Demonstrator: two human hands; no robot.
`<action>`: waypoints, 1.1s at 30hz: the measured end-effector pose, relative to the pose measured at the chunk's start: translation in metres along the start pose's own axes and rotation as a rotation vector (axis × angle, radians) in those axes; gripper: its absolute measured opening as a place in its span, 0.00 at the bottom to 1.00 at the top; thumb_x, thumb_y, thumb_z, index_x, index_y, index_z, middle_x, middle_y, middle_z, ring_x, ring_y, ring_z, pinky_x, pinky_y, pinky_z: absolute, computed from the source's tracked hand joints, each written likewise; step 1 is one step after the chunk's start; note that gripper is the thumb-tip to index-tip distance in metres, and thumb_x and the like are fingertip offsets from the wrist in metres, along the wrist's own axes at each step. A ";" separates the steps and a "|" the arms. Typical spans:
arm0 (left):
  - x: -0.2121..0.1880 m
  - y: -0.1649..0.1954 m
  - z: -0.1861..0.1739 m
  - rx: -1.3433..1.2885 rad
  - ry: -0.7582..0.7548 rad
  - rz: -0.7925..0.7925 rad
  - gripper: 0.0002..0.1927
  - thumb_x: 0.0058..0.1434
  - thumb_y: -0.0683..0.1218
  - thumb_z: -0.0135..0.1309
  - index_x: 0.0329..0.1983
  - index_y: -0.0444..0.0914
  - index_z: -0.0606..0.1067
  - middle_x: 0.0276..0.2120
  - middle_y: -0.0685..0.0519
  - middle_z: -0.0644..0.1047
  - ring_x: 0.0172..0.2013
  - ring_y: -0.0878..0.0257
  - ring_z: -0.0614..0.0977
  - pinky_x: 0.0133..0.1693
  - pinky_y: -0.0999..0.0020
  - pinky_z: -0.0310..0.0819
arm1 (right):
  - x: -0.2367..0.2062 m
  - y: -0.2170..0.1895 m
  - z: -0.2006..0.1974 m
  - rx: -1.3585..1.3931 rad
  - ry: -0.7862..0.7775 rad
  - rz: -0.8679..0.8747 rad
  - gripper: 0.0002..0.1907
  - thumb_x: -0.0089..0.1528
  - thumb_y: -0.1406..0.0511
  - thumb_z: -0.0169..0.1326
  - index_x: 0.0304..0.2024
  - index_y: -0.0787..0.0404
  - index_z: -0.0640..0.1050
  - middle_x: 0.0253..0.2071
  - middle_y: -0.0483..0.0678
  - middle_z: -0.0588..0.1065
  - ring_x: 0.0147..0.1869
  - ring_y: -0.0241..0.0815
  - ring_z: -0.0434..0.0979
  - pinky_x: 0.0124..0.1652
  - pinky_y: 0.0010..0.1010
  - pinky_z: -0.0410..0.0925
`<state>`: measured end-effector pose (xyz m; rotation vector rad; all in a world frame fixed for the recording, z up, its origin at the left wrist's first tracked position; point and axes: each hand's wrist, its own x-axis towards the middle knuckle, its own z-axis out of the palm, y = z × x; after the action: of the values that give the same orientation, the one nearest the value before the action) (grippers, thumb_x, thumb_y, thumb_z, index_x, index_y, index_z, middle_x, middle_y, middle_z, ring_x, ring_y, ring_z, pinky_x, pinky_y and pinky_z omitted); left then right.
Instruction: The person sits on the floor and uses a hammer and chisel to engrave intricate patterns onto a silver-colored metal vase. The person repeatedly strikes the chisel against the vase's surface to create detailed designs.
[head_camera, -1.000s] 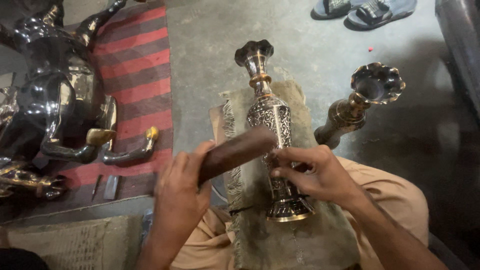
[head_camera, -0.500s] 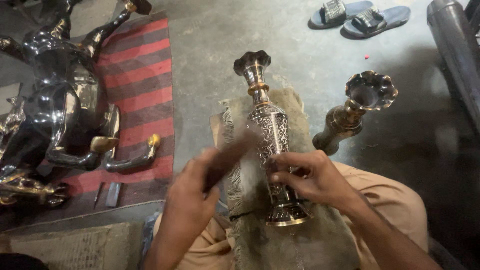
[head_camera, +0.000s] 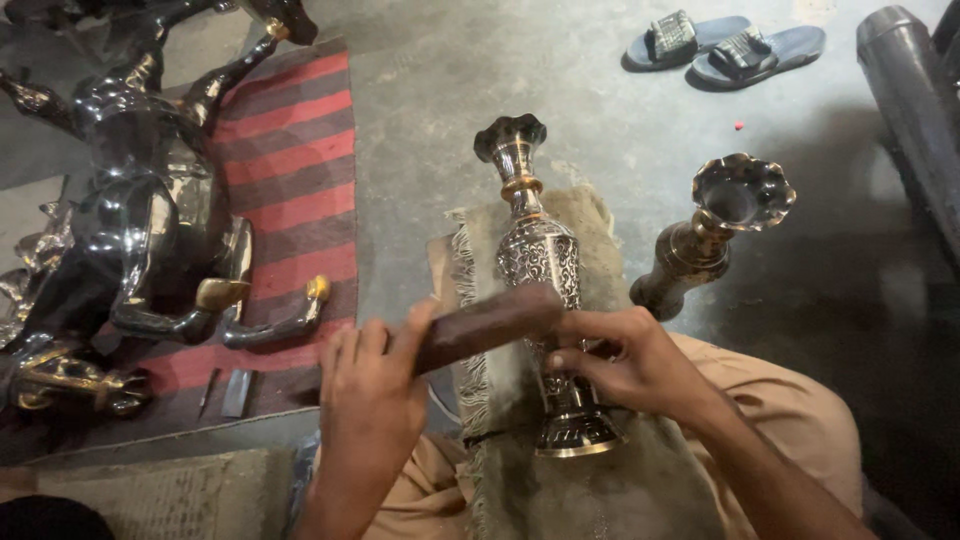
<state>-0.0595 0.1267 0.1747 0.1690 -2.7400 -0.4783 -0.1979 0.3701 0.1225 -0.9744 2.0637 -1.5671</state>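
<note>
An engraved silver metal vase (head_camera: 538, 258) with a gold neck band lies on a worn cloth pad (head_camera: 590, 225) across my lap, mouth pointing away. My left hand (head_camera: 375, 385) grips a dark wooden block (head_camera: 485, 325) that reaches across the vase's lower body. My right hand (head_camera: 630, 358) holds the vase near its stem, fingertips pinched against the metal just above the flared base (head_camera: 578, 437).
A second brass vase (head_camera: 705, 235) stands tilted on the concrete floor at the right. Shiny black and gold horse statues (head_camera: 135, 215) lie on a red striped mat (head_camera: 290, 190) at the left. Two sandals (head_camera: 720, 45) rest at the far top. A dark pipe (head_camera: 915, 110) runs along the right edge.
The wooden block swung down and back up over the vase in my left hand. My right hand stayed on the vase stem.
</note>
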 end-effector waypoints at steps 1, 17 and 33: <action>0.001 0.001 -0.001 -0.257 -0.001 -0.045 0.35 0.54 0.37 0.56 0.65 0.49 0.65 0.45 0.45 0.76 0.49 0.45 0.79 0.50 0.51 0.72 | 0.000 -0.001 0.000 0.026 0.011 -0.001 0.18 0.56 0.66 0.64 0.50 0.58 0.82 0.36 0.43 0.86 0.33 0.31 0.84 0.32 0.28 0.77; -0.005 -0.001 0.004 0.185 -0.076 0.008 0.39 0.47 0.35 0.61 0.64 0.49 0.70 0.36 0.43 0.74 0.42 0.42 0.78 0.48 0.46 0.70 | -0.004 0.005 -0.004 -0.030 -0.009 -0.060 0.14 0.58 0.67 0.65 0.47 0.60 0.84 0.32 0.44 0.85 0.33 0.34 0.82 0.33 0.27 0.74; 0.003 -0.006 0.014 -0.401 -0.209 -0.210 0.30 0.50 0.38 0.61 0.57 0.38 0.67 0.34 0.44 0.81 0.36 0.53 0.85 0.39 0.62 0.76 | -0.008 0.046 -0.008 0.267 -0.023 -0.168 0.20 0.59 0.72 0.63 0.54 0.64 0.80 0.38 0.48 0.85 0.40 0.35 0.86 0.38 0.25 0.79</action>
<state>-0.0671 0.1248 0.1617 0.3194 -2.7655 -1.1475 -0.2113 0.3873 0.0807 -1.0803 1.7366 -1.8486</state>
